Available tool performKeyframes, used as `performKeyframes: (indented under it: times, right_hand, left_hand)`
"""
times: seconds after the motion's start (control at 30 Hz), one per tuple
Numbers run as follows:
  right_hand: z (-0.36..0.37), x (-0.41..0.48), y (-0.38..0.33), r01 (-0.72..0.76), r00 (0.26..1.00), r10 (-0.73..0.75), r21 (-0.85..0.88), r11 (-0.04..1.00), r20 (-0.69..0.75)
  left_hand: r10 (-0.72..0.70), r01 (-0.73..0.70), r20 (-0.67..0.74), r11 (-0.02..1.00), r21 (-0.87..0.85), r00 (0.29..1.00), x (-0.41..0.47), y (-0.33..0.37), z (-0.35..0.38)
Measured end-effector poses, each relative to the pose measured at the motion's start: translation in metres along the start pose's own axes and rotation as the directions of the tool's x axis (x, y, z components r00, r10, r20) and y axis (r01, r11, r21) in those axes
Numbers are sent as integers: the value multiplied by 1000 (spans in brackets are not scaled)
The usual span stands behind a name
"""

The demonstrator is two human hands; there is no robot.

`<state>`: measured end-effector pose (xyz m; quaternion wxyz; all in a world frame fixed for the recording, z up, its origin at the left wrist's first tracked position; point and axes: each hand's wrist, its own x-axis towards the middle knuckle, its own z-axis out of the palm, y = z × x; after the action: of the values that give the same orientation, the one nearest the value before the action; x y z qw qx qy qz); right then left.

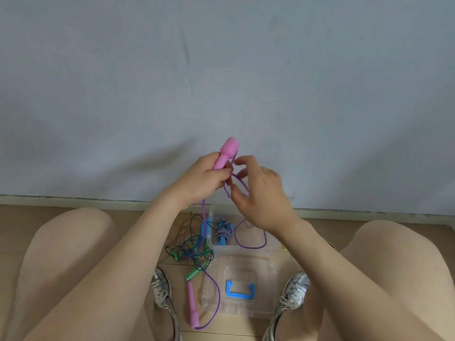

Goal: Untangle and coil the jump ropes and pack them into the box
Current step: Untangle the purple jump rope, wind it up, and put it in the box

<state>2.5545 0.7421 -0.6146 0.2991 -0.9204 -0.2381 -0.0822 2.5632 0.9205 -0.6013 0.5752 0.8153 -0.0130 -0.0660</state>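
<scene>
Green jump rope (189, 251) lies tangled on the floor left of the box, untouched. Second pink handle (192, 306) is on the floor by the left shoe. Left hand (204, 179) has its fingers wrapped tight round the upper pink handle (225, 153), raised above the box. Purple cord (219, 294) runs from it down to the floor handle, one loop dangling over the clear box (221, 249); a blue-white braided rope (224, 230) is already inside. Right hand (261, 193) has spread, half-curled fingers at the cord loops; whether it pinches can't be told. Lid (246, 269) lies in front. Advice: keep loops even, stack them against the handle, and lift the cord off the green tangle first.
</scene>
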Motion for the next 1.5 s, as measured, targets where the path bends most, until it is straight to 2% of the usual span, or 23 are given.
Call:
performKeyframes:
  times: [0.07,0.13,0.3,0.43,0.47,0.53,0.6,0.67,0.7,0.77,0.8,0.83,0.9,0.93,1.0,1.07,1.1,1.17,1.23,1.3,1.4,1.5]
  right_hand:
    - [3,7,0,29,999,-27,-67,997,29]
    - [1,13,4,52,994,-46,-64,997,101]
    - [-9,23,10,61,995,-65,53,997,70]
    - [1,20,-1,-102,966,24,290,952,258]
    - [6,19,-5,-95,960,8,301,949,279]
    - [10,22,-10,5,963,-66,225,974,263]
    - [5,31,-11,103,958,-118,70,992,261]
    - [-3,39,-9,142,956,-133,-13,990,262]
    - [-8,42,-9,123,971,-122,8,992,204]
    - [-18,45,-10,19,997,-2,213,977,-81]
    - [-22,45,-12,-26,962,124,369,929,-242]
    - [-27,46,-15,-42,893,271,532,846,-359]
    - [-38,47,-21,14,751,501,768,640,-431]
    - [-41,48,-22,43,712,558,820,571,-426]
    - [-39,48,-18,6,692,594,826,564,-410]
    - [-31,49,-15,-80,706,598,797,599,-379]
    - [-27,49,-17,-94,719,601,809,581,-348]
    - [-23,49,-23,-63,782,553,846,530,-288]
    - [-22,49,-31,-10,850,443,831,556,-286]
    - [-22,46,-37,36,892,346,807,589,-292]
    - [-23,43,-41,33,903,332,815,578,-272]
    - [-29,42,-39,48,885,340,790,612,-317]
  left_hand:
    - [-7,8,18,998,-63,1000,-3,2,0]
    - [-13,15,23,993,-119,1000,-4,2,-2]
    - [-20,26,37,987,-161,999,-7,-8,-9]
    - [24,-27,-18,984,-178,1000,-8,-10,-10]
    - [41,-46,-34,981,-186,999,-7,-10,-11]
    - [42,-51,-44,977,-208,998,-8,-12,-13]
    - [15,-20,-26,978,-209,1000,-9,-16,-13]
    - [10,-13,-13,982,-188,1000,-12,-21,-13]
    - [13,-15,-12,985,-171,1000,-12,-24,-13]
    - [14,-19,-34,987,-158,999,-13,-31,-16]
    - [11,-20,-59,988,-156,998,-12,-35,-18]
    - [3,-16,-87,989,-147,996,-12,-40,-20]
    - [-29,13,-123,992,-124,992,-12,-54,-24]
    - [-56,41,-119,991,-124,991,-12,-61,-24]
    - [-138,124,-74,977,-174,988,-12,-72,-24]
    - [-204,198,0,949,-246,979,-12,-72,-21]
    - [-211,214,40,941,-264,977,-13,-69,-18]
    - [-200,214,89,957,-197,976,-12,-66,-11]
    - [-187,195,93,977,-82,978,-14,-65,-2]
    - [-186,195,100,977,-83,977,-14,-65,5]
    - [-177,193,122,972,-135,977,-10,-65,10]
    - [-171,201,172,964,-175,970,-11,-69,15]
